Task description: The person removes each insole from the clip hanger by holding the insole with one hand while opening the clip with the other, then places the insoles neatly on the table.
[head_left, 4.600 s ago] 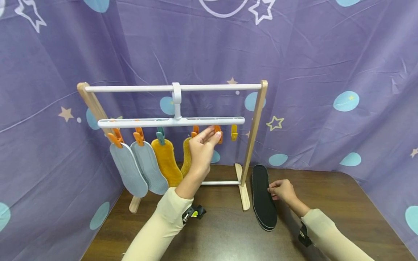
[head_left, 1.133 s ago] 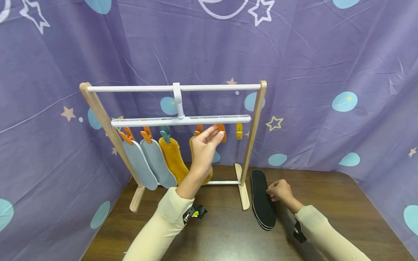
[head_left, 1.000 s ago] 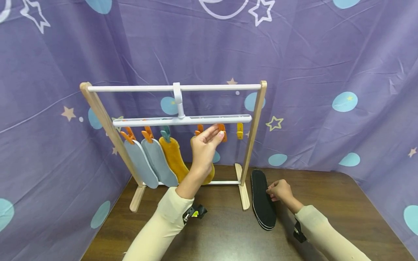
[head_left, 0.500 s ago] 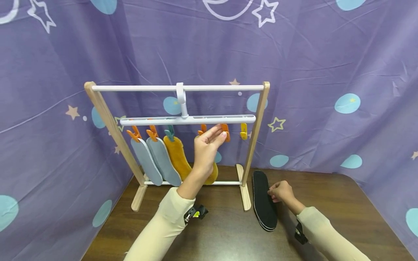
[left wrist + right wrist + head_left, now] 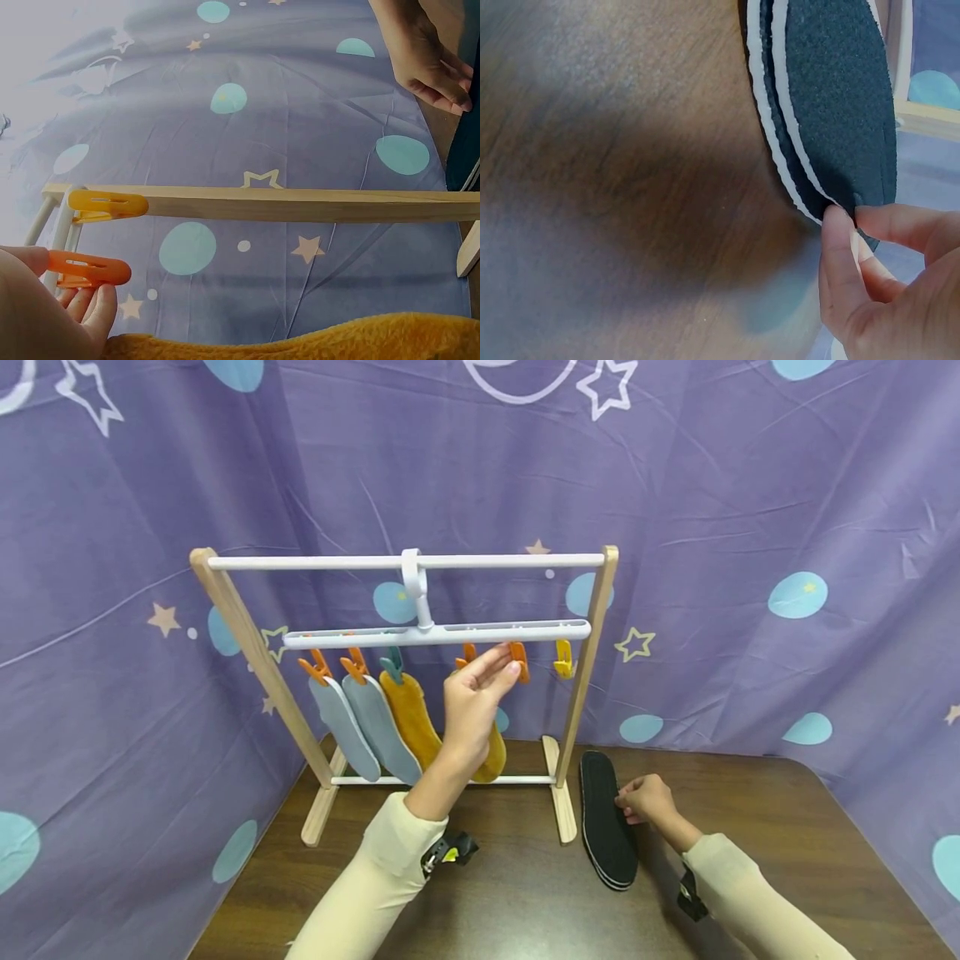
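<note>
My left hand (image 5: 472,702) pinches an orange clothespin (image 5: 520,662) under the right half of a white hanger (image 5: 495,633). In the left wrist view, thumb and fingers lie on either side of this orange clothespin (image 5: 90,268), with a yellow clothespin (image 5: 109,204) beyond it. On the table at right lie black insoles (image 5: 609,835); two pale edges show, one above the other. My right hand (image 5: 648,800) pinches the edge of the top black insole (image 5: 832,82) between thumb and fingertips. Another mustard insole (image 5: 493,752) hangs partly hidden behind my left forearm.
Two grey insoles (image 5: 343,727) and a mustard insole (image 5: 411,714) hang from clothespins on the hanger's left half. A wooden stand (image 5: 588,668) with a white top rail (image 5: 510,562) carries the hanger on a brown table (image 5: 735,827). A purple curtain (image 5: 705,527) hangs behind.
The hanger has swung, its left end shifting rightward most, and the hanging insoles have moved right with it. My left hand stays at the orange clothespin, my right hand at the black insole.
</note>
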Demonstrator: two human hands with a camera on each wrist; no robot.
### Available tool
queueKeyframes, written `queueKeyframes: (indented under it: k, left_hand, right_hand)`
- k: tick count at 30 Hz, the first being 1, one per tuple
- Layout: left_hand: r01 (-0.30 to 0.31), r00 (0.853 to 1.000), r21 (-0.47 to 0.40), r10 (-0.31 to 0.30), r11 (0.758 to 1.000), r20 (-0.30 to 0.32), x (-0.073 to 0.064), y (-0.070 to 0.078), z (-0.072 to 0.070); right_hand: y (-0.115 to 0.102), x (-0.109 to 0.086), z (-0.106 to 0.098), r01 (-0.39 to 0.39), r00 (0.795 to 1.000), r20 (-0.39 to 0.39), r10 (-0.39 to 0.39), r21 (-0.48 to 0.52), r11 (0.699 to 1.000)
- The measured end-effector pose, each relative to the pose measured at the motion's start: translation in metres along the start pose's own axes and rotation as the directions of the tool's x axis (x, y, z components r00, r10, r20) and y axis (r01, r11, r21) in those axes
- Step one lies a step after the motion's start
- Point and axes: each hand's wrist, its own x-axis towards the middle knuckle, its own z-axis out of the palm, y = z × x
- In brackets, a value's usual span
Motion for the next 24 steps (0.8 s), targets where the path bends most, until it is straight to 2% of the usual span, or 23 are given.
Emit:
queueKeyframes:
  k: [8,15,19,24]
  left_hand:
    - [-0.060,0.998,0.055,0.060,0.997,0.003,-0.006,0.003,-0.004]
    - [-0.140,0.989,0.154,0.145,0.978,-0.023,-0.013,0.010,-0.010]
    - [-0.171,0.979,0.176,0.188,0.969,-0.083,-0.013,0.015,-0.020]
    - [-0.218,0.956,0.127,0.238,0.968,-0.171,-0.010,0.020,-0.032]
  right_hand:
    - [0.000,0.001,-0.001,-0.012,1.000,-0.004,0.012,-0.005,1.000]
    - [-0.001,0.001,0.000,-0.018,1.000,-0.011,0.018,0.007,1.000]
    - [-0.001,-0.001,0.000,-0.006,1.000,-0.009,0.006,0.016,1.000]
    - [-0.002,-0.003,-0.001,0.020,0.999,-0.029,-0.020,-0.001,1.000]
